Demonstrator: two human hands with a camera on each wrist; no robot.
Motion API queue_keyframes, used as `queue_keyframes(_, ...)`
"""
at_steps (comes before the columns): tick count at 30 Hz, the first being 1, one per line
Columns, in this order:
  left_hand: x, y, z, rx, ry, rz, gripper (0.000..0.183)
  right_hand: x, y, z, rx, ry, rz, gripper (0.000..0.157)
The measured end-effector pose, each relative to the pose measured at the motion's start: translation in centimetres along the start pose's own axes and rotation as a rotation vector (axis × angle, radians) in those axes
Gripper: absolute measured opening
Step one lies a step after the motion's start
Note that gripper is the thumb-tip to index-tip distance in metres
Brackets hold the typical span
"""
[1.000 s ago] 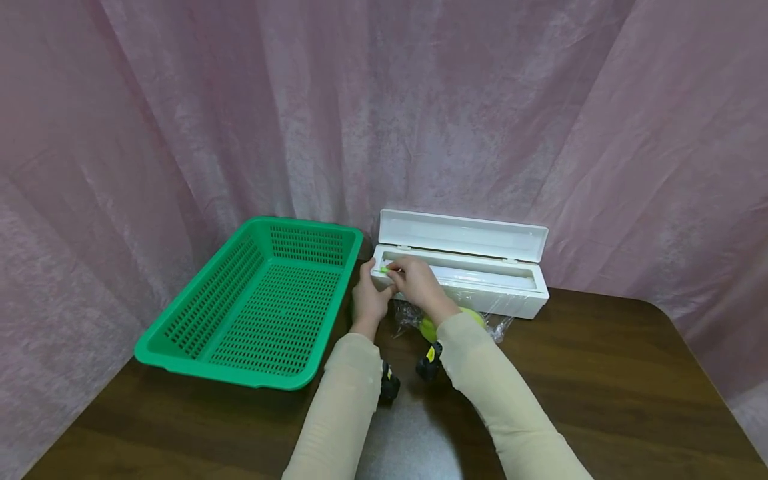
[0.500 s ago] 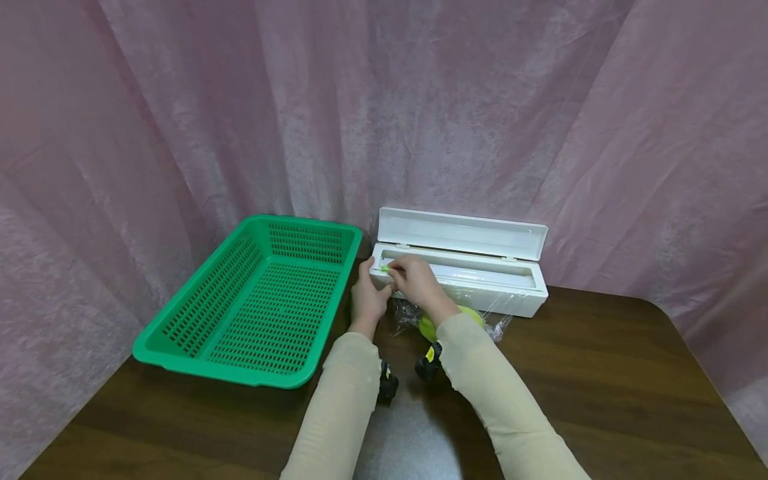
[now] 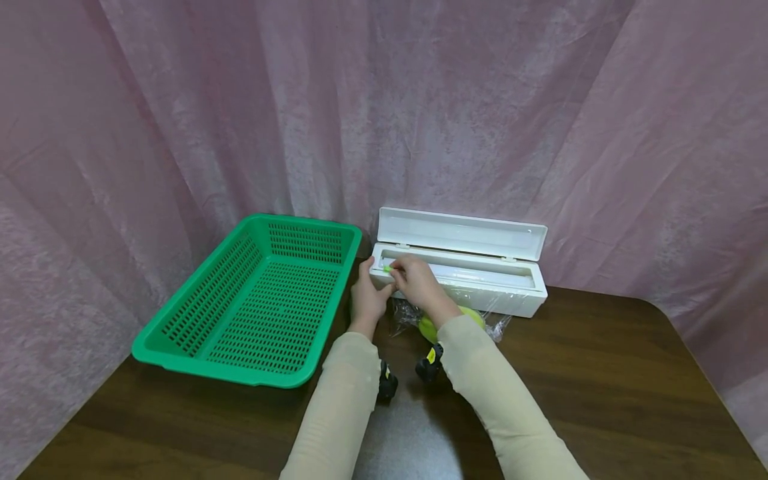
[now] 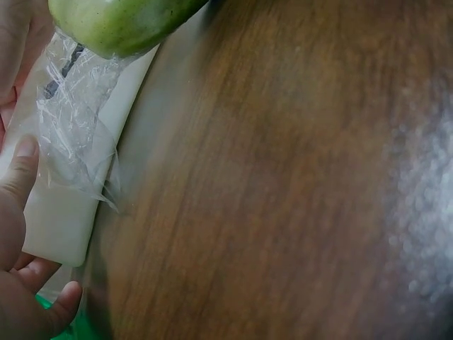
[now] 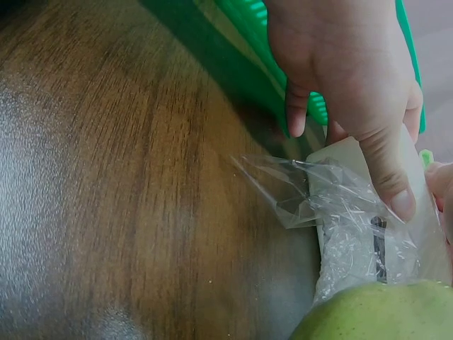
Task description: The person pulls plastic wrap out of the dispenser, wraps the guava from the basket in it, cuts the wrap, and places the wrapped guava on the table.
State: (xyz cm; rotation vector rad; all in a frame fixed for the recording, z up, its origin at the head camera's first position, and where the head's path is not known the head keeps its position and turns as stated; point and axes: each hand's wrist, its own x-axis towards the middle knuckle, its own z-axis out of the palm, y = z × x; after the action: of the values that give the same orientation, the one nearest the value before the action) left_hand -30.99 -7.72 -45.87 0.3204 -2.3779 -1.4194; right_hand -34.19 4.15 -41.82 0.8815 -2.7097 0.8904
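A white cling film dispenser [image 3: 527,305] stands on the table with its lid raised and a film roll inside. My left hand [image 3: 368,301] grips its left end, with the thumb on the front face in the right wrist view. Between thumb and fingers, my right hand [image 3: 420,285] pinches the small green slide cutter [image 3: 387,269] on the front rim near the left end. Crumpled clear film [image 5: 347,227] hangs down the front. A green fruit [image 4: 120,25], mango-like, lies before the dispenser, partly hidden by my right forearm in the head view.
A green plastic basket [image 3: 324,347] stands left of the dispenser, its right rim close to my left hand. Pink curtains [image 3: 456,107] hang behind the brown wooden table [image 3: 612,373]. Bare table top extends to the right and in front.
My right hand and the green slide cutter have shifted very slightly to the right along the rim. My left hand keeps its grip on the dispenser's end.
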Motion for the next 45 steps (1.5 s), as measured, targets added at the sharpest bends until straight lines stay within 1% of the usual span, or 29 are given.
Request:
queue_keyframes(14,-0.10,0.12,-0.10,0.011,0.014,0.011,0.074,-0.23,0.08,-0.32,-0.003,-0.004,-0.007,0.022)
queue_keyframes(20,-0.07,0.19,-0.11,0.011,0.004,0.009,0.075,-0.23,0.32,-0.44,0.012,-0.004,-0.008,0.022)
queue_keyframes(23,-0.04,0.16,-0.18,0.014,0.005,0.009,0.076,-0.22,0.39,-0.42,0.050,-0.001,0.001,0.024)
queue_keyframes(28,0.07,-0.08,0.01,0.046,0.007,0.008,0.078,-0.32,0.48,-0.52,0.181,0.021,0.088,0.031)
queue_keyframes(31,0.18,-0.20,0.05,0.049,0.003,0.008,0.079,-0.27,0.49,-0.60,0.224,0.053,0.118,0.032)
queue_keyframes(34,0.25,-0.21,-0.04,0.044,0.001,0.003,0.079,-0.06,0.55,-0.50,0.242,0.054,0.114,0.030)
queue_keyframes(39,0.22,-0.15,-0.08,0.046,0.001,0.001,0.077,0.11,0.63,-0.27,0.251,0.013,0.101,0.025)
queue_keyframes(45,0.13,-0.22,0.15,0.048,0.006,0.009,0.077,-0.11,0.53,-0.35,0.234,0.016,0.111,0.024)
